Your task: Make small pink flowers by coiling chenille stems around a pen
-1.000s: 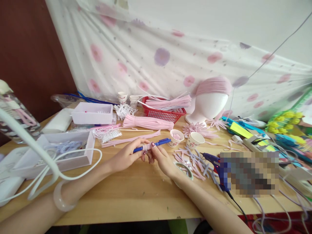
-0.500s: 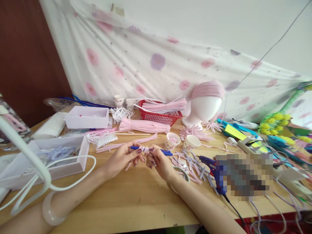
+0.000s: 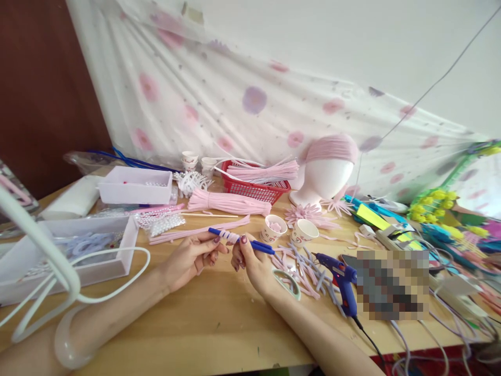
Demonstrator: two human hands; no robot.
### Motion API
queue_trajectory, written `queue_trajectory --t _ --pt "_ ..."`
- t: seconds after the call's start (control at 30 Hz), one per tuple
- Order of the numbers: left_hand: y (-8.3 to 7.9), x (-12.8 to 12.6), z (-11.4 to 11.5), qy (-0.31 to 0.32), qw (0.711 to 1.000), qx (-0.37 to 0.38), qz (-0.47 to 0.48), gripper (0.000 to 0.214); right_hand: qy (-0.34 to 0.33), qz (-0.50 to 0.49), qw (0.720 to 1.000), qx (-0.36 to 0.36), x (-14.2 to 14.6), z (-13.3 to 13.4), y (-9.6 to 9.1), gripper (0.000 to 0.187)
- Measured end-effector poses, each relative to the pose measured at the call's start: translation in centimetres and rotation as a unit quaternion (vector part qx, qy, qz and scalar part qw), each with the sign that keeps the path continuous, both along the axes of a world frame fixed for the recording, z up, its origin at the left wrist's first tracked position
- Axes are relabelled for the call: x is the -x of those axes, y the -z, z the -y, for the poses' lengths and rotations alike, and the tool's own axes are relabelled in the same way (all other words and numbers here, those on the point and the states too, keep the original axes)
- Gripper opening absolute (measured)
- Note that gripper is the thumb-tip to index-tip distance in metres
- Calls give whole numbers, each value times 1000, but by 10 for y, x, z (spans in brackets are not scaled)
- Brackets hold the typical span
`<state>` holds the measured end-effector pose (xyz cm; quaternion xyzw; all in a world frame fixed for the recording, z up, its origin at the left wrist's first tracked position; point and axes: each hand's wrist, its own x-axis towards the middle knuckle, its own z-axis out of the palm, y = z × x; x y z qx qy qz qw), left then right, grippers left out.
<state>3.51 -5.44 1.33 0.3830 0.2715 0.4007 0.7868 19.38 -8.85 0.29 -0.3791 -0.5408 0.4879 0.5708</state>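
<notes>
A blue pen (image 3: 261, 246) is held above the table, slanting down to the right, with a pale pink pipe cleaner (image 3: 230, 237) coiled in several turns near its left end. My right hand (image 3: 253, 265) is closed around the pen, the thumb lying along it just right of the coil. My left hand (image 3: 191, 259) pinches at the coil's left side, its thumb and fingers closed on the pipe cleaner's tail, mostly hidden by the fingers. Beyond my right hand stand two paper cups; the left cup (image 3: 271, 235) holds small pink pieces, and the other cup (image 3: 304, 237) is beside it.
A blue glue gun (image 3: 341, 279) lies right of cut pipe cleaner pieces (image 3: 301, 266) and a tape roll (image 3: 296, 291). Behind are a pink pipe cleaner bundle (image 3: 230, 202), a red basket (image 3: 250, 192) and a foam head (image 3: 326, 180). White trays (image 3: 129, 256) and a white cable stand left.
My hands have drawn slightly apart, and the coil on the pen now shows between them. My left hand has moved left and down. The view has shifted a little.
</notes>
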Motion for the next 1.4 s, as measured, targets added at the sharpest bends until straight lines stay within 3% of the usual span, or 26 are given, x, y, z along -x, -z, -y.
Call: queue_trajectory --t 0.2,0.4,0.5,0.57,0.7,0.77,0.9,1.0,1.17,1.4 --pt "9 2 2 23 987 -107 -117 21 -16 3 999 52 3 4 -2 51" --pt "4 3 5 -35 926 -297 -229 23 -64 -38 988 135 1 4 -5 54" --pt "6 6 3 -71 859 -432 -264 23 -99 -99 973 181 -1 3 -7 52" --pt "9 9 1 -102 792 -535 -277 24 -140 -158 953 219 -3 2 -9 49" --pt "14 12 -4 -145 643 -708 -253 28 -235 -296 878 295 -7 0 -12 44" --pt "15 13 -5 -147 607 -743 -241 33 -261 -349 842 319 -8 0 -13 44" --pt "15 11 -2 -146 605 -742 -248 31 -304 -413 787 342 -12 0 -14 44" --pt "14 9 -1 -141 619 -728 -258 26 -313 -446 773 325 -14 -2 -14 45" --pt "14 8 -2 -116 641 -707 -274 26 -310 -446 775 322 -15 -2 -16 47" --pt "12 8 8 -70 687 -669 -276 29 -287 -387 805 347 -16 2 -22 50"
